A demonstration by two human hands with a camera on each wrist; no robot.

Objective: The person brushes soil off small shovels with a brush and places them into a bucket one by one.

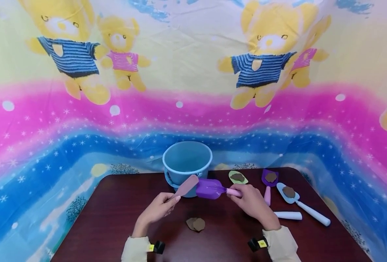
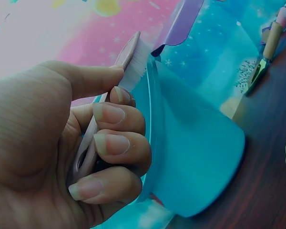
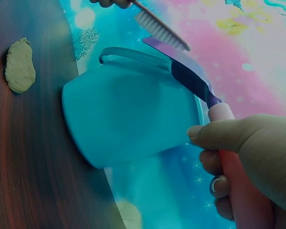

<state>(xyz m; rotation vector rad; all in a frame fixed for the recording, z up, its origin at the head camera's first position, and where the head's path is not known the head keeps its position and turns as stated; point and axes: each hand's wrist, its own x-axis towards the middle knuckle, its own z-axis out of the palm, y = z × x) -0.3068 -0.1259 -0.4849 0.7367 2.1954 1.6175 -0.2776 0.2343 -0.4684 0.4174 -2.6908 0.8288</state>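
Observation:
My left hand (image 1: 158, 208) grips a pink brush (image 1: 187, 185) by its handle, its white bristles (image 2: 137, 62) facing the purple trowel. In my right hand (image 1: 250, 202) is the pink handle (image 3: 243, 186) of that trowel (image 1: 209, 189), its purple blade pointing left. Brush tip and blade edge meet closely in front of the light blue bucket (image 1: 187, 169), near its rim. The bucket stands upright at the back of the table, its handle hanging down at the front. Brown clay-like lumps (image 1: 196, 224) lie on the table between my forearms.
On the right of the dark wooden table (image 1: 121, 207) lie a green trowel (image 1: 234, 177), another purple trowel (image 1: 268, 183) and a light blue one (image 1: 303, 203), each with a brown lump on its blade. A white handle (image 1: 288, 215) lies beside my right wrist. Printed cloth (image 1: 180, 120) hangs behind.

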